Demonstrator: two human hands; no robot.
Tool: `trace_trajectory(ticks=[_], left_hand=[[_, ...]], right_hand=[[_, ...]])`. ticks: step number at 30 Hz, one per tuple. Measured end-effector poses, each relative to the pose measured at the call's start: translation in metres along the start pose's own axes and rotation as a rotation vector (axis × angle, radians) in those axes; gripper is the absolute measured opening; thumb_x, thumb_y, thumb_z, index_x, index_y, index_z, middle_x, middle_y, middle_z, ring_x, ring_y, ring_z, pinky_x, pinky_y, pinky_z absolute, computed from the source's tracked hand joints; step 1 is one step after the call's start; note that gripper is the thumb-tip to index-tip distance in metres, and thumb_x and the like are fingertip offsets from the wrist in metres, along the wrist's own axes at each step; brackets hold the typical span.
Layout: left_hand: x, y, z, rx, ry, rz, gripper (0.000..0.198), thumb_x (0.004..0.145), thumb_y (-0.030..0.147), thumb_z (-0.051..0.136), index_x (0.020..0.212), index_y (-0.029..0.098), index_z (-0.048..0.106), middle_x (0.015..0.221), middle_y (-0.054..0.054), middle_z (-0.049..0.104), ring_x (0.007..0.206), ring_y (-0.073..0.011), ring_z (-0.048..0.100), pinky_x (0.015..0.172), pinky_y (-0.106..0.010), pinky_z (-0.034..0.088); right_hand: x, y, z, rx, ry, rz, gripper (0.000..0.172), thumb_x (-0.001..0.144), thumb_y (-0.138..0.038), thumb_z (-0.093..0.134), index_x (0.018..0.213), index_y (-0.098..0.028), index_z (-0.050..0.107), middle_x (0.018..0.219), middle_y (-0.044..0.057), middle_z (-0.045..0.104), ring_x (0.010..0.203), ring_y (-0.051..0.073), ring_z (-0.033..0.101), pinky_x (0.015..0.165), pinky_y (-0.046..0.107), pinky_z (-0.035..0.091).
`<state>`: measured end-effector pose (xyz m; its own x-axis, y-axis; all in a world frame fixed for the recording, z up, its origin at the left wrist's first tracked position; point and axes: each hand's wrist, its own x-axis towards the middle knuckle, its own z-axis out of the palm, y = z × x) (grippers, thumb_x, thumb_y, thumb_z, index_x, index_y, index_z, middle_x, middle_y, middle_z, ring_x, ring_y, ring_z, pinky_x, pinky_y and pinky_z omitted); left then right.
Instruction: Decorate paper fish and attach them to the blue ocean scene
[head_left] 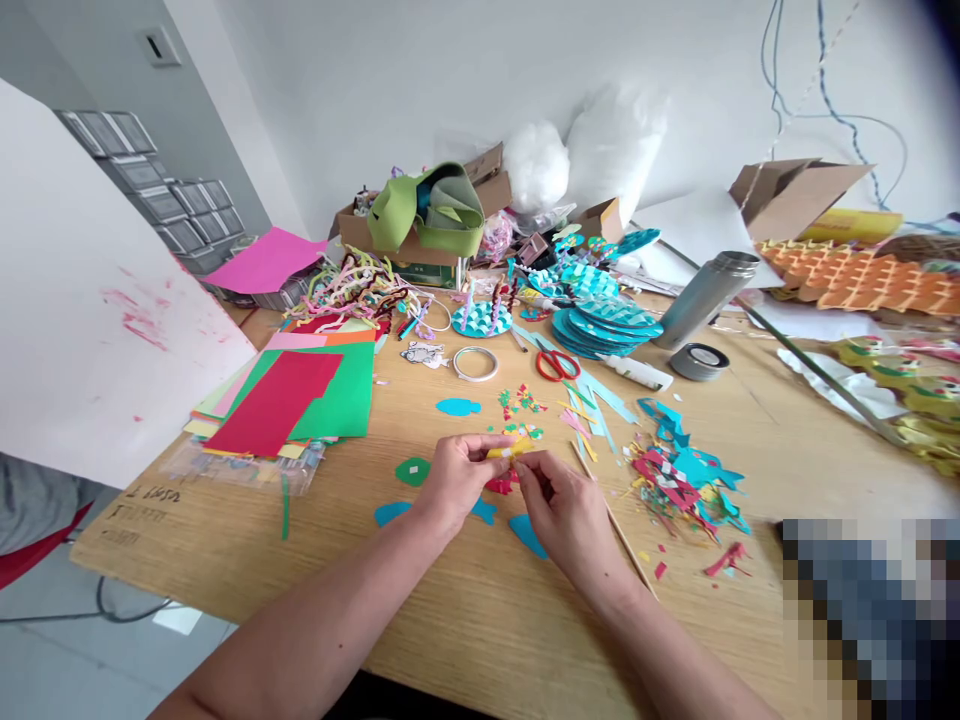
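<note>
The left hand and right hand pinch a small yellow paper piece between them. A blue paper fish lies beyond on the worktop

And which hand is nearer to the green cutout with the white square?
Left. The left hand is just beside the green cutout; the right hand is farther off, past the left hand.
</note>
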<state>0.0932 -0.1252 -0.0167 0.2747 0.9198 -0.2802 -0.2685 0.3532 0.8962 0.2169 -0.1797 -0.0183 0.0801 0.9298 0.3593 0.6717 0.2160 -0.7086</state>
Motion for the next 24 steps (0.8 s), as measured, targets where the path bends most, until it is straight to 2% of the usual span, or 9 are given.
trace_trajectory(ticks=[8,12,24], left_hand=[[0.0022,-0.0006,-0.0026,0.006,0.018,0.071,0.033,0.054,0.024,0.082,0.085,0.015,0.076,0.084,-0.007,0.075,0.076,-0.0177,0.069,0.072,-0.027,0.055],[0.0039,-0.0022,-0.0042,0.057,0.027,0.117,0.028,0.06,0.024,0.078,0.087,0.016,0.076,0.092,-0.008,0.075,0.084,-0.02,0.069,0.075,-0.028,0.056],[0.0039,-0.0053,-0.005,0.126,-0.001,0.156,0.026,0.065,0.024,0.076,0.091,0.018,0.075,0.089,-0.006,0.075,0.076,-0.0166,0.07,0.071,-0.026,0.056]], right_hand=[[-0.001,0.0008,0.0002,0.097,-0.004,0.13,0.02,0.09,-0.032,0.049,0.09,-0.018,0.064,0.065,0.001,0.065,0.056,0.014,0.059,0.054,0.023,0.041],[-0.0012,0.0015,0.0007,0.114,-0.006,0.138,0.02,0.089,-0.033,0.051,0.085,-0.018,0.063,0.064,0.001,0.064,0.054,0.013,0.057,0.054,0.023,0.041],[-0.0001,0.0006,0.0007,0.073,-0.017,0.139,0.022,0.089,-0.031,0.05,0.081,-0.018,0.066,0.063,0.001,0.064,0.053,0.013,0.055,0.053,0.023,0.039]])
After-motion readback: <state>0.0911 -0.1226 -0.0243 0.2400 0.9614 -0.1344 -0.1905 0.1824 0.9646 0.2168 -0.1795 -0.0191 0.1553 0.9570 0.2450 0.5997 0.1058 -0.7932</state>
